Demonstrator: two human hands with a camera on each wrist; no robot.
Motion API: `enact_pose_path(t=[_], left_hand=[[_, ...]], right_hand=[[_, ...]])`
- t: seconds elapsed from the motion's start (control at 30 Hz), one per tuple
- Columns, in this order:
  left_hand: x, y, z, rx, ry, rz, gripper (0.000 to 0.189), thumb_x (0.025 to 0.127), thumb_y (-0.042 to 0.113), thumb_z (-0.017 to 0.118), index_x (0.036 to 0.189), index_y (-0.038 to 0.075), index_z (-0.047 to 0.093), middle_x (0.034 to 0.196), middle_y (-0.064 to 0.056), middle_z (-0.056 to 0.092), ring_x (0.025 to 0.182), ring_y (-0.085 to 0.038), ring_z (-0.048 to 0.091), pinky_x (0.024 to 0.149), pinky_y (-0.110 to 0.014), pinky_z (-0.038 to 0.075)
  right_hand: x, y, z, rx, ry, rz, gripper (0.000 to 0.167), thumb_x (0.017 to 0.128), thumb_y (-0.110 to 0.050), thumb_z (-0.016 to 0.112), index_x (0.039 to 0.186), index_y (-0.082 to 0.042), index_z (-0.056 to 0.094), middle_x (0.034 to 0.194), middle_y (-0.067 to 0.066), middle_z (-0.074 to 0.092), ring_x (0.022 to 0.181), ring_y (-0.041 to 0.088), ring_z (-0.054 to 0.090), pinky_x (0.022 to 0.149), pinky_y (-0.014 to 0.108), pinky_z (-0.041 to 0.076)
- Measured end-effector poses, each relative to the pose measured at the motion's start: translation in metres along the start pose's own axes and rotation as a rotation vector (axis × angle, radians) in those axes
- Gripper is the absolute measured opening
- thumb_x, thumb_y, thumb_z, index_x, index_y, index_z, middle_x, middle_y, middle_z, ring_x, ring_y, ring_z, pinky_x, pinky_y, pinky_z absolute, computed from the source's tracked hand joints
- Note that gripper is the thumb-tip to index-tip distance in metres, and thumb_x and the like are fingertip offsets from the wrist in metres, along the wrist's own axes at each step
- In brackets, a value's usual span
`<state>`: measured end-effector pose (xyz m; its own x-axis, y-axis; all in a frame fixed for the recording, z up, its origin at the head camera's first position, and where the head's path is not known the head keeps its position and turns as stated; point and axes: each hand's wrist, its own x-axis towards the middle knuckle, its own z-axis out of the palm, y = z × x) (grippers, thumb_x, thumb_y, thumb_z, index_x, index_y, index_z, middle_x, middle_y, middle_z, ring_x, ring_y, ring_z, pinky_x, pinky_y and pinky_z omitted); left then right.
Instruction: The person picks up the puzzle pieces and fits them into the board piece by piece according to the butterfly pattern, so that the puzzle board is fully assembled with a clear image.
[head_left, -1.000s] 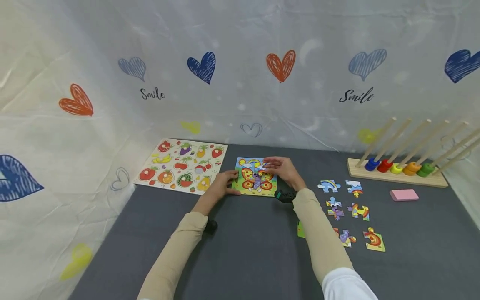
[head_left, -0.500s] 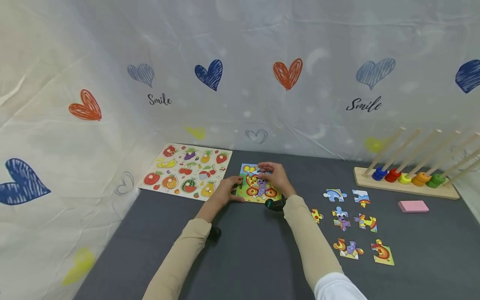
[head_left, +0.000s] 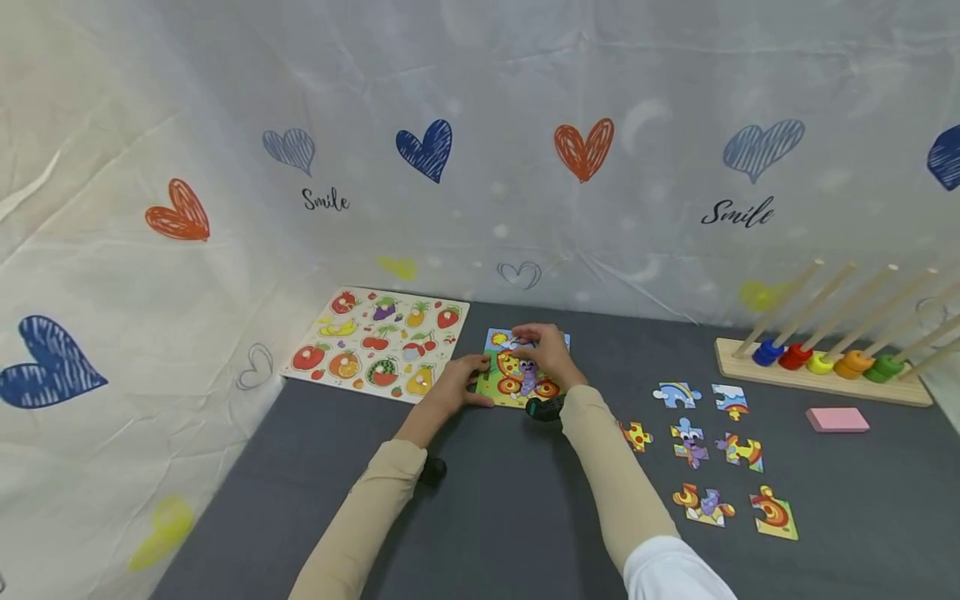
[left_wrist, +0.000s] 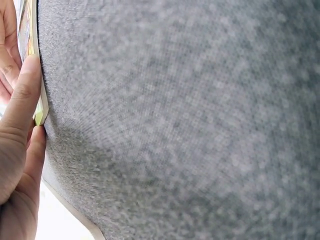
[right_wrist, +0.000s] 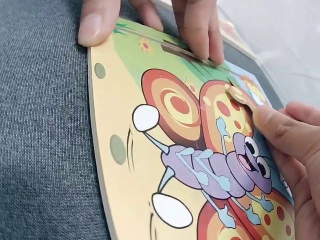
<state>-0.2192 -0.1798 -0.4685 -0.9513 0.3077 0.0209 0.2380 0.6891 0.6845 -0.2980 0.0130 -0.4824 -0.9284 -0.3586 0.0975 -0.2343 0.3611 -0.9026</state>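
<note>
Head view, left to right, on a dark grey desk (head_left: 495, 517):

One fruit board (head_left: 381, 342), white, is lying flat left of centre.

One left hand (head_left: 452, 385), thumb and fingers spread apart, is touching the edges of the butterfly board at its lower-left corner.

One butterfly board (head_left: 516, 387) is lying flat at the centre of the frame.

One right hand (head_left: 551, 357), thumb and fingers drawn together, is pinching a thin puzzle piece (right_wrist: 241, 95), mostly hidden, over the butterfly's upper wing.

Seven loose pieces (head_left: 689, 442), printed, are lying lower right; the right sleeve (head_left: 611, 475) is partly covering the leftmost.

One wooden stand (head_left: 825, 373) is sitting at far right, bearing pegs and blue, red, yellow, orange and green rings.

One pink block (head_left: 837, 420) is lying just below the stand.
</note>
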Motion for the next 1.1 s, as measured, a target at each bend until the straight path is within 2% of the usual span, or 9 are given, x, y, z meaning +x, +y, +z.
enact_pose_path(t=[0.23,0.47,0.63,0.83,0.97,1.1], left_hand=[[0.004,-0.001,0.002,-0.004,-0.009,0.020,0.064,0.072,0.007,0.083,0.126,-0.012,0.055,0.139,-0.022,0.047,0.123,-0.035,0.050,0.092,-0.035,0.050],[0.009,-0.001,0.000,0.101,-0.027,0.052,0.064,0.071,0.013,0.085,0.123,-0.010,0.057,0.131,-0.020,0.052,0.115,-0.033,0.054,0.090,-0.035,0.051],[0.011,-0.001,-0.005,0.198,-0.055,0.111,0.053,0.069,0.017,0.087,0.108,-0.007,0.059,0.130,-0.020,0.049,0.114,-0.034,0.053,0.092,-0.039,0.048],[0.011,-0.003,-0.010,0.298,-0.074,0.218,0.051,0.069,0.023,0.087,0.099,-0.006,0.057,0.141,-0.027,0.042,0.121,-0.040,0.048,0.099,-0.045,0.042],[0.014,0.000,-0.012,0.349,-0.089,0.226,0.056,0.068,0.029,0.087,0.101,-0.004,0.057,0.136,-0.025,0.049,0.110,-0.036,0.053,0.094,-0.044,0.043],[0.019,0.003,-0.013,0.366,-0.103,0.197,0.062,0.065,0.032,0.088,0.105,-0.004,0.057,0.114,-0.019,0.059,0.091,-0.027,0.052,0.085,-0.040,0.044]], right_hand=[[-0.001,-0.007,0.001,-0.058,-0.006,0.017,0.037,0.084,-0.003,0.073,0.120,0.003,0.065,0.114,0.019,0.066,0.104,0.031,0.062,0.087,0.042,0.051],[0.000,-0.005,0.006,-0.070,0.062,0.004,0.037,0.082,-0.003,0.075,0.118,0.002,0.066,0.106,0.017,0.069,0.097,0.029,0.063,0.084,0.042,0.051],[-0.001,-0.003,0.011,-0.077,0.087,-0.002,0.036,0.083,-0.004,0.075,0.117,0.002,0.066,0.098,0.016,0.069,0.091,0.028,0.064,0.080,0.040,0.052],[-0.005,-0.006,0.013,-0.053,0.115,0.003,0.033,0.084,0.000,0.072,0.116,0.003,0.066,0.104,0.018,0.068,0.096,0.029,0.064,0.082,0.039,0.053],[-0.005,-0.006,0.014,-0.060,0.120,0.006,0.032,0.085,0.000,0.071,0.117,0.002,0.066,0.108,0.017,0.067,0.098,0.029,0.064,0.083,0.040,0.053],[-0.008,-0.004,0.008,0.000,0.097,-0.010,0.033,0.087,0.001,0.068,0.119,0.004,0.064,0.112,0.020,0.066,0.103,0.031,0.063,0.086,0.041,0.052]])
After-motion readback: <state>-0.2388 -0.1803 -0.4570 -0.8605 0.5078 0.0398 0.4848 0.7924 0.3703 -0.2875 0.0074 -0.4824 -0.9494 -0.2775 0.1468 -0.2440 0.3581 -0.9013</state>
